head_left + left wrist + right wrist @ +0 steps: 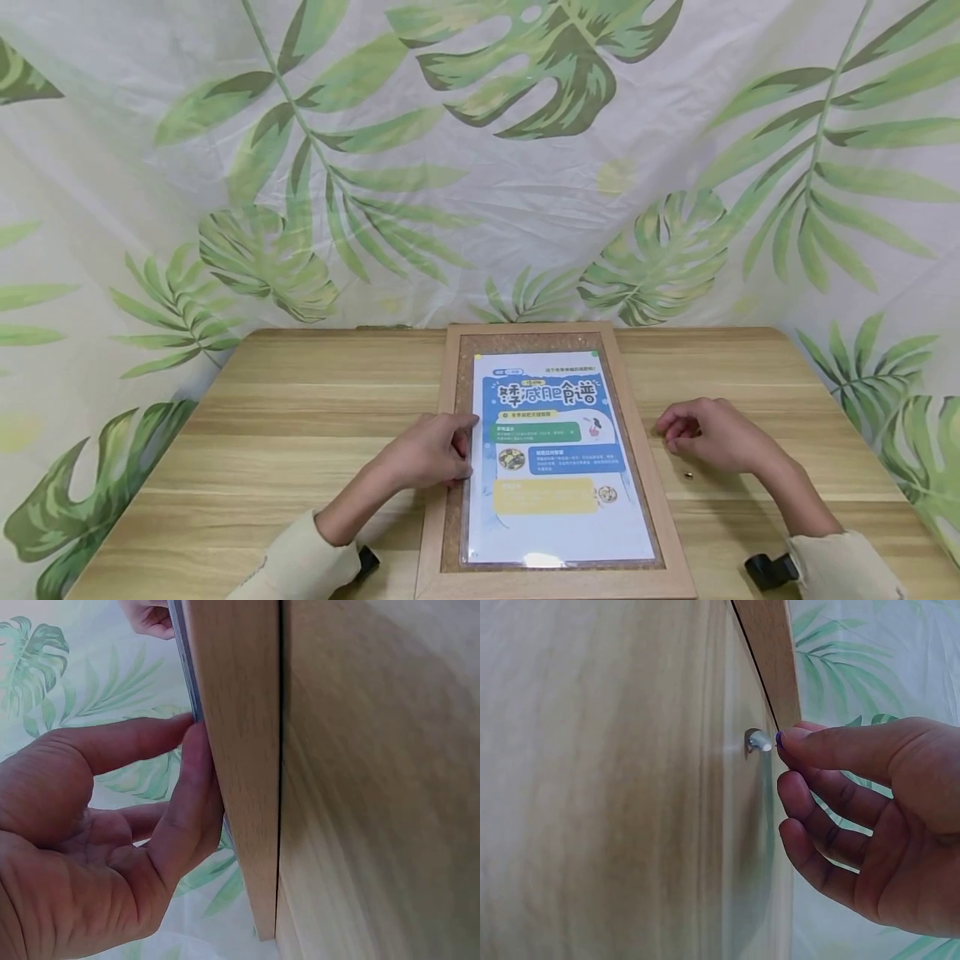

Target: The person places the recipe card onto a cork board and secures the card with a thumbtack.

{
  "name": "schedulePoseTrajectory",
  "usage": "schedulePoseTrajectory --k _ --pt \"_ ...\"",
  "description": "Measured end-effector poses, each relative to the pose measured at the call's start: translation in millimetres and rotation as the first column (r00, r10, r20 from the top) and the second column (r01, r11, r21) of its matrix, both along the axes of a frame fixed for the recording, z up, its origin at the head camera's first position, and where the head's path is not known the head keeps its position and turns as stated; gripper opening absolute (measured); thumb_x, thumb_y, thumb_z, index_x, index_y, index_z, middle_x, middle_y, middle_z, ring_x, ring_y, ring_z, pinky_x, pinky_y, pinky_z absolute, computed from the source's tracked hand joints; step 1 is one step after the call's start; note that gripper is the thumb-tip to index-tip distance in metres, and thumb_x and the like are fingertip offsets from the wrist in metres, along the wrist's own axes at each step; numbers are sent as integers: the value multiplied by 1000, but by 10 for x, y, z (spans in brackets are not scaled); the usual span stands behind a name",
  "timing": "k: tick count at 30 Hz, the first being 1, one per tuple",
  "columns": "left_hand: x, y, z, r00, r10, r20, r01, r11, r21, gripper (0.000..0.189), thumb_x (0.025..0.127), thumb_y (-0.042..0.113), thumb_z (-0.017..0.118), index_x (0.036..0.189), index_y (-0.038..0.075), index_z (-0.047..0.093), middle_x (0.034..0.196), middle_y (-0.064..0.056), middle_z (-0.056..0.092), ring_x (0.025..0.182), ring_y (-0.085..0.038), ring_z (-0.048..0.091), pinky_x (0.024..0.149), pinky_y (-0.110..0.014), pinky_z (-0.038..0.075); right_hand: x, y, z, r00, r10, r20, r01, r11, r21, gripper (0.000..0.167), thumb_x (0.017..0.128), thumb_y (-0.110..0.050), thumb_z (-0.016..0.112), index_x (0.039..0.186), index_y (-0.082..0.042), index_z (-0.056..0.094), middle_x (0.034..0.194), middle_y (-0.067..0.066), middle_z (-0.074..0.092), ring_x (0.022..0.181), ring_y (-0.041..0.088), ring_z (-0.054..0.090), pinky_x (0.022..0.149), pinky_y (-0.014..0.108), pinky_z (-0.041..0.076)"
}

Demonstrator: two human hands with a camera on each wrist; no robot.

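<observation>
A printed poster sheet lies on a wood-framed cork board, with a small yellow dot and a green dot at its top corners. At the poster's left edge, my left hand has its bent fingers and thumb; the left wrist view shows the fingertips close together on that edge. My right hand, just right of the frame, pinches a small purple thumbtack between thumb and forefinger. Close by on the table is a tiny shiny metal piece, which appears as a silvery stub in the right wrist view.
The wood-grain table extends on both sides of the board. Behind it hangs a pale leaf-printed cloth. Black wrist devices sit at both sleeve cuffs.
</observation>
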State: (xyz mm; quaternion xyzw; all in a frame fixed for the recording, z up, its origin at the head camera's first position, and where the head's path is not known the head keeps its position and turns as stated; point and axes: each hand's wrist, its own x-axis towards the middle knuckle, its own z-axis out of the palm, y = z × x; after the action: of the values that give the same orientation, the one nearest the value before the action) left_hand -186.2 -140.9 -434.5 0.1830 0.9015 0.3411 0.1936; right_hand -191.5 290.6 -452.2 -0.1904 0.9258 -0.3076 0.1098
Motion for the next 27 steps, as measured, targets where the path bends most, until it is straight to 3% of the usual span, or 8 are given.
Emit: schedulePoseTrajectory --k 5,10,17,27 --pt "-13 -14 -12 1000 -15 -19 15 1000 -8 76 79 -7 84 149 -10 55 89 -6 65 74 -13 61 59 -22 48 8 -14 33 1000 1 -8 -1 1000 9 12 93 -2 79 102 -9 78 87 -6 72 79 5 63 71 22 55" --pt "-12 -20 -19 1000 -14 -12 14 1000 1 78 80 -5 87 150 -10 54 89 -5 65 77 -13 63 62 -22 51 21 -42 78 1000 0 -21 0 1000 17 12 93 -3 79 103 -10 78 87 -7 72 80 4 63 72 23 56" --pt "-25 -23 -26 998 -24 -65 22 1000 -19 77 80 -2 90 148 -13 56 90 -5 64 81 -15 59 67 -24 50 41 -105 156 998 35 -57 -36 999 -15 13 93 -3 79 105 -8 78 89 -6 74 81 0 64 73 23 58" --pt "-63 -36 -43 997 -44 -66 43 999 -12 78 80 -1 91 148 -14 54 90 -4 64 82 -15 60 68 -23 51 143 -348 400 995 64 -78 -71 994 -81 12 96 -8 78 108 -11 79 92 -7 76 85 1 66 76 25 60"
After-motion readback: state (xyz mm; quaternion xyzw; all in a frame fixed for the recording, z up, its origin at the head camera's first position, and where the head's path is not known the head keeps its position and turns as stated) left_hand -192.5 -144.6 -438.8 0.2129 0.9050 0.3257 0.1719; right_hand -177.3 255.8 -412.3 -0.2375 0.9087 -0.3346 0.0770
